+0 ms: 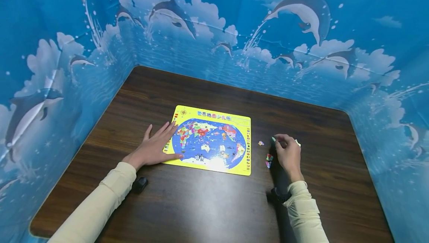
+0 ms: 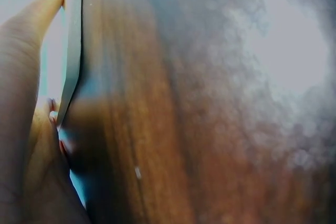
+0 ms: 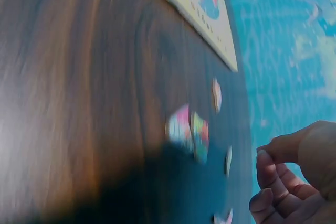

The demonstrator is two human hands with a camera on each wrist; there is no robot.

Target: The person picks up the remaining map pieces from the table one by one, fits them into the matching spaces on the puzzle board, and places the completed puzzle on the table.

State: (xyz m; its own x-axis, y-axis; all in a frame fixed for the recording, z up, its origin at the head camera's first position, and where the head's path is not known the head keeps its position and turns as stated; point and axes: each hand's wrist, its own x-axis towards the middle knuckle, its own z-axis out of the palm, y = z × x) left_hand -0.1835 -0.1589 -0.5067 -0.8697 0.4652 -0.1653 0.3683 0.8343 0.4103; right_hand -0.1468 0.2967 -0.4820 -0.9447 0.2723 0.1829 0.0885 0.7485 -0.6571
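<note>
A yellow-bordered world map puzzle board point(image 1: 214, 170) lies on the table. My left hand point(image 1: 155, 144) rests on its left edge with the fingers spread; in the left wrist view part of that hand point(image 2: 44, 166) shows beside the board's pale edge point(image 2: 74, 40). Right of the board, my right hand point(image 1: 289, 153) is above the table, fingers curled, thumb and forefinger together. In the right wrist view the right hand's point(image 3: 294, 177) fingertips show nothing between them. A pale green puzzle piece point(image 1: 273, 138) lies near those fingertips, apart from them in the right wrist view.
A small puzzle piece point(image 1: 261, 143) lies just right of the board. Two colourful pieces point(image 3: 179, 127) sit side by side nearer the wrist. Another pale piece point(image 1: 297, 143) shows behind the right hand. A dolphin-print blue curtain point(image 1: 207, 53) surrounds the brown wooden table point(image 1: 201, 205).
</note>
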